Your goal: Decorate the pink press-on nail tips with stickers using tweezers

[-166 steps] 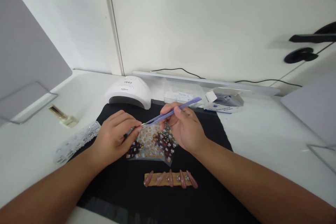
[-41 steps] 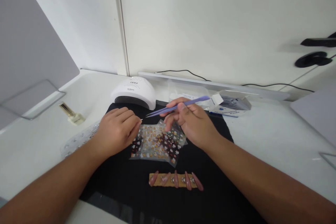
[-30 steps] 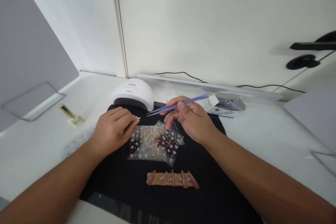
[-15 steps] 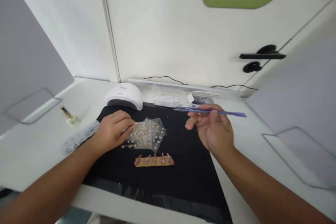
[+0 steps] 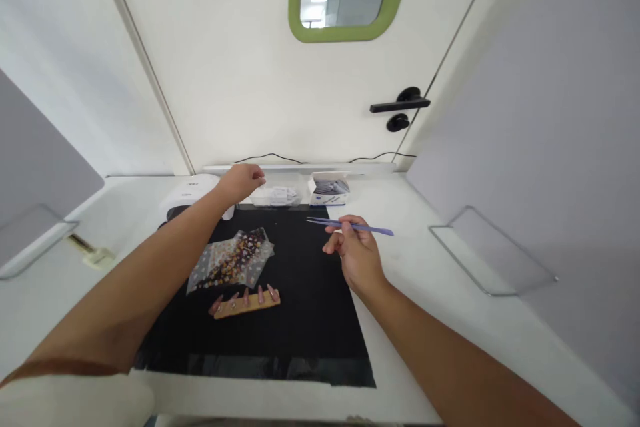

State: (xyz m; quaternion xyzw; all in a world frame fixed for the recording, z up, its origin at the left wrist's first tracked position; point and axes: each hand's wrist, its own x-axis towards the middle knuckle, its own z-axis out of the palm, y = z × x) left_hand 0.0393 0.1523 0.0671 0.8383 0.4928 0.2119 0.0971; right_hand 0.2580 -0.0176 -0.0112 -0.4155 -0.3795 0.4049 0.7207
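My right hand (image 5: 360,257) holds purple tweezers (image 5: 370,227) above the right side of the black mat, their slim tips pointing left. Stretched toward the back, my left hand (image 5: 241,182) is closed, with its fingertips by a clear container (image 5: 274,197) of white packets. What those fingers hold, if anything, I cannot make out. Overlapping nail sticker sheets (image 5: 233,259) with gold, white and dark patterns lie on the mat (image 5: 300,320). In front of them, several pink false nails (image 5: 247,297) stand in a row on a tan strip (image 5: 245,307).
A white nail lamp (image 5: 193,188) sits at the back left, partly behind my left arm. Right of the container stands an open white box (image 5: 329,190) of grey packets. A pale polish bottle (image 5: 95,255) lies at the left. Wire handles (image 5: 487,291) stick out on both sides.
My left hand has left the sticker sheets and moved back to the clear container. The top sheets lie differently, showing a dark pattern. The view has turned right; my right hand still holds the tweezers.
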